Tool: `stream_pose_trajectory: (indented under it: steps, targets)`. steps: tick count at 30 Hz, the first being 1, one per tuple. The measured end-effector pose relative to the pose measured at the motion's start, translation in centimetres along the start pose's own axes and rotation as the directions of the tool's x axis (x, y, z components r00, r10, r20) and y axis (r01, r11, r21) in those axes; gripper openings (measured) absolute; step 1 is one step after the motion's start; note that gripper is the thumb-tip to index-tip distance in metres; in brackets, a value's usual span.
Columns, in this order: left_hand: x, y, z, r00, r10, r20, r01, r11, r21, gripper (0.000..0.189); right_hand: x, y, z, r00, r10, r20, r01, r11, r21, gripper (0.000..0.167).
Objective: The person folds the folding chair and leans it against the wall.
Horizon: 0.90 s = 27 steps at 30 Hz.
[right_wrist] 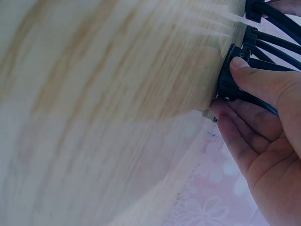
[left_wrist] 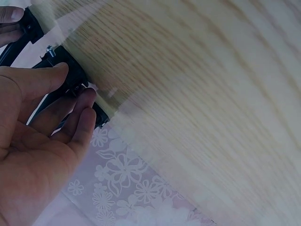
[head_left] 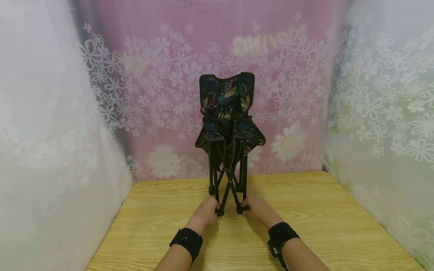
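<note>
A small folding camp chair (head_left: pixel 225 105) with dark leaf-print fabric stands upright on the table, partly folded, its black legs crossed at the front. My left hand (head_left: pixel 206 211) grips the foot of its front left leg. In the left wrist view the thumb of the left hand (left_wrist: pixel 42 113) presses the black plastic foot (left_wrist: pixel 68 66), fingers curled beneath; a small screw sticks out beside it. My right hand (head_left: pixel 259 209) grips the front right foot. The right wrist view shows the thumb of the right hand (right_wrist: pixel 268 117) on that black foot (right_wrist: pixel 226 77), fingertips under it.
The wood-grain table (head_left: pixel 162 233) reaches to a pink flowered curtain (head_left: pixel 162 75) behind the chair. Whitish sheeting hangs at the left side (head_left: pixel 51 131) and a flowered sheet at the right (head_left: pixel 383 113). Black bands circle both wrists.
</note>
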State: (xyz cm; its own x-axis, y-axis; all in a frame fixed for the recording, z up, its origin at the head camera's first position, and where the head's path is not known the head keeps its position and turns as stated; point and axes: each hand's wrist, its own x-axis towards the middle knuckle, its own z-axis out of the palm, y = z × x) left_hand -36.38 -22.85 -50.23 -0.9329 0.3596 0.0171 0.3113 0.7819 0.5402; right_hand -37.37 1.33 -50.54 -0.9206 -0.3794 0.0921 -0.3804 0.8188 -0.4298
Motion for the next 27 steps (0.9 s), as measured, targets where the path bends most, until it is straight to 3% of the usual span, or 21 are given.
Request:
stream_pose_trajectory:
  steps: [12, 22, 27]
  targets:
    - [0.12, -0.09, 0.13, 1.0, 0.018, -0.005, -0.018, 1.0, 0.01, 0.034, 0.13, -0.09, 0.08, 1.0, 0.022, 0.01, -0.022, 1.0, 0.0, 0.023]
    - [-0.06, 0.32, -0.43, 0.999, -0.029, 0.025, 0.031, 0.998, -0.056, 0.036, 0.59, -0.03, 0.21, 0.999, 0.043, 0.0, -0.043, 0.999, 0.002, 0.024]
    - [0.2, 0.43, -0.73, 1.0, -0.02, 0.022, 0.021, 0.998, -0.056, 0.034, 0.89, 0.02, 0.06, 0.999, 0.048, -0.002, -0.048, 0.999, -0.011, 0.025]
